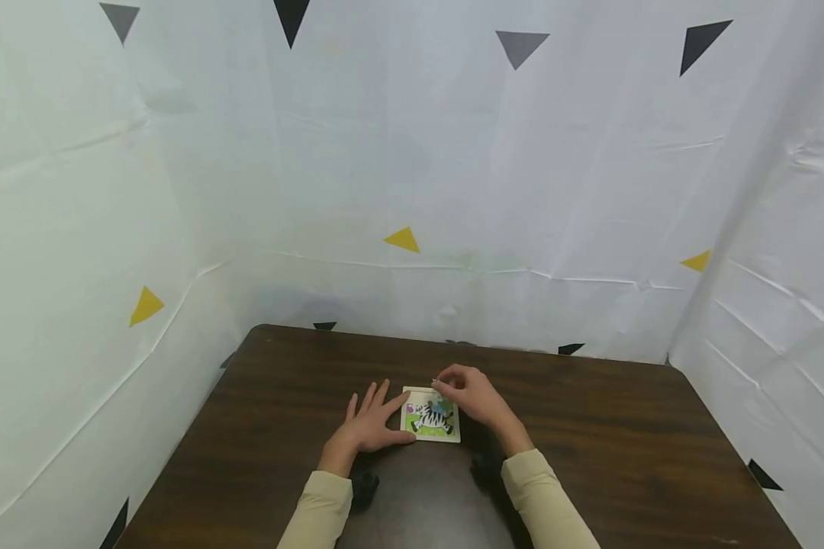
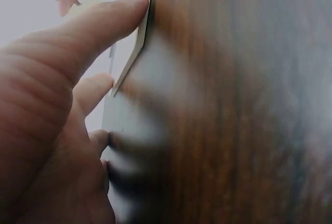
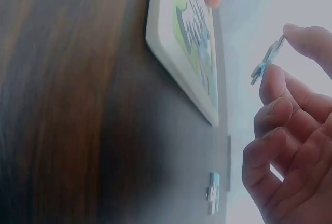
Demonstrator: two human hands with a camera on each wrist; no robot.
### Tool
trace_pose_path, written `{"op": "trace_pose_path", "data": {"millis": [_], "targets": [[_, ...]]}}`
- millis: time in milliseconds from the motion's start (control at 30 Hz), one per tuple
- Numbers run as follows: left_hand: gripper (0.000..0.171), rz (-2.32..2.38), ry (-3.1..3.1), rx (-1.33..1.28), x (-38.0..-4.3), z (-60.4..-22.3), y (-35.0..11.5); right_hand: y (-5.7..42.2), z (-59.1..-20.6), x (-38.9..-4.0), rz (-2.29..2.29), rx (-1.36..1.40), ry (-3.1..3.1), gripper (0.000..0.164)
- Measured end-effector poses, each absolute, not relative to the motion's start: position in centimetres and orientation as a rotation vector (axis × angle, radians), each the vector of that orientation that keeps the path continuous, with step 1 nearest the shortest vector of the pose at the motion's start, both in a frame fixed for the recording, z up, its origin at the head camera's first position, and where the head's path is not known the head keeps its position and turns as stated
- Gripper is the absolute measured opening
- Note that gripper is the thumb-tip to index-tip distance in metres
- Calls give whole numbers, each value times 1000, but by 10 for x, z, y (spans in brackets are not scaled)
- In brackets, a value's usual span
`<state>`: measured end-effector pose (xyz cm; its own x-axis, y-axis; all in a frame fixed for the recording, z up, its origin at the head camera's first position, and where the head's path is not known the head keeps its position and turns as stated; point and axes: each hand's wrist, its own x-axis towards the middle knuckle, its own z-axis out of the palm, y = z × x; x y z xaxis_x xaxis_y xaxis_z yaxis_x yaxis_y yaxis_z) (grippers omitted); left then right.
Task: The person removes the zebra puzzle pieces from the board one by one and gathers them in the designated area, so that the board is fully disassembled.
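Observation:
A small square zebra jigsaw puzzle board (image 1: 431,419) with a pale frame lies on the table in the head view. My left hand (image 1: 369,428) spreads its fingers at the board's left side, thumb at the near corner and index finger at the far one. Over the board's far edge, my right hand (image 1: 475,396) pinches a thin puzzle piece (image 3: 268,60) between thumb and index finger, tilted and clear of the board in the right wrist view. Its other fingers curl loosely. A second puzzle piece (image 3: 213,193) lies on the table beside the board.
The dark wood-grain table (image 1: 625,435) has rounded far corners. White sheeting (image 1: 453,152) with black, grey and yellow triangles hangs behind it and along both sides.

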<state>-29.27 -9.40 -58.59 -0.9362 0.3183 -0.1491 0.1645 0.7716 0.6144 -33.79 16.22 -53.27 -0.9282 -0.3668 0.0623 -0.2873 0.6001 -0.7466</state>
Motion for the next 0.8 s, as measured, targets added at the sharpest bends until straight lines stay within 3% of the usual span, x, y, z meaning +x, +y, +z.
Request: {"op": "trace_pose_path", "data": {"millis": [800], "targets": [[122, 939, 2755, 358, -288, -582, -91, 214, -522, -330, -1232, -420, 2785, 35]]}}
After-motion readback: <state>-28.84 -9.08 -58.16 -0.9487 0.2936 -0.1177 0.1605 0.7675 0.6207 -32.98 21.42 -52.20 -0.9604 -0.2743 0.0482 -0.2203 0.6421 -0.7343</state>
